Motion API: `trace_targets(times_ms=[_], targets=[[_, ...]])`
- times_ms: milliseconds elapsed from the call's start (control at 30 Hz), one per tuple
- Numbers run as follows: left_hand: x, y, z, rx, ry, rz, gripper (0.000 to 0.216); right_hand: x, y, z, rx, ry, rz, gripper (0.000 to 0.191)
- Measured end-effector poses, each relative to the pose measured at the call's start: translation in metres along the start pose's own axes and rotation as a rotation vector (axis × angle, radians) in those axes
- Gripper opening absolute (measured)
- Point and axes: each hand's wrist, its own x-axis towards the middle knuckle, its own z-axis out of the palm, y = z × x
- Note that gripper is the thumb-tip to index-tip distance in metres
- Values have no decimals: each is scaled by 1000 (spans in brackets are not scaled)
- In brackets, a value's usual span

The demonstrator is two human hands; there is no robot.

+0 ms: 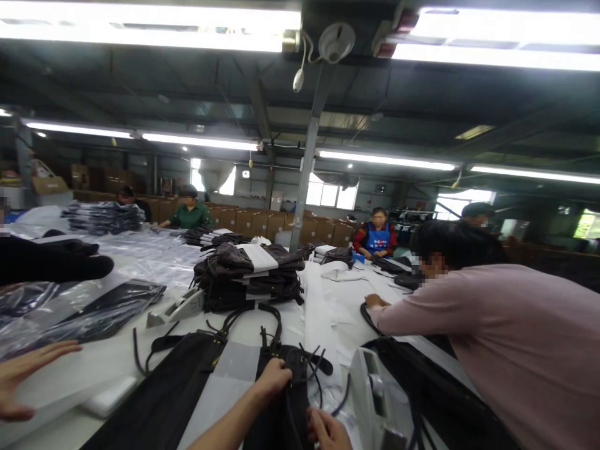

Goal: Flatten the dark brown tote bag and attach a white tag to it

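A black bag with thin straps lies on the white table right in front of me. My left hand reaches in from the bottom middle and closes on the bag's top edge among the straps. My right hand shows only partly at the bottom edge, fingers curled on the bag's right side. To the left of the bag lie a white paper sheet and another flat black bag.
A pile of dark bags banded with white paper stands behind. Tape dispensers sit at left and right. A co-worker in a pink top leans over the table at right. Another person's hand rests at far left, beside plastic-wrapped bags.
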Motion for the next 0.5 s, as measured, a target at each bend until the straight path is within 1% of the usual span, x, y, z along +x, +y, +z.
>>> trace_targets(times_ms=[67, 100, 167, 200, 233, 300, 367, 433, 500], targets=[[10, -11, 2, -91, 15, 10, 27, 16, 13, -7, -88, 127, -38, 63], [14, -15, 1, -137, 18, 24, 23, 25, 18, -8, -127, 161, -66, 64], [19, -20, 0, -231, 15, 64, 12, 41, 24, -3, -171, 201, -117, 68], [21, -21, 0, -278, 9, 88, 11, 49, 25, 2, -184, 216, -144, 69], [23, -21, 0, -323, -1, 111, 15, 57, 27, 8, -195, 229, -176, 69], [27, -22, 1, -404, -25, 151, 27, 71, 30, 22, -222, 243, -250, 66], [30, -24, 5, -463, -43, 183, 34, 82, 37, 36, -300, 229, -303, 59], [31, -31, 10, -495, -50, 212, 34, 90, 46, 49, -449, 207, -324, 52], [30, -41, 16, -509, -42, 235, 32, 93, 52, 58, -638, 191, -328, 53]])
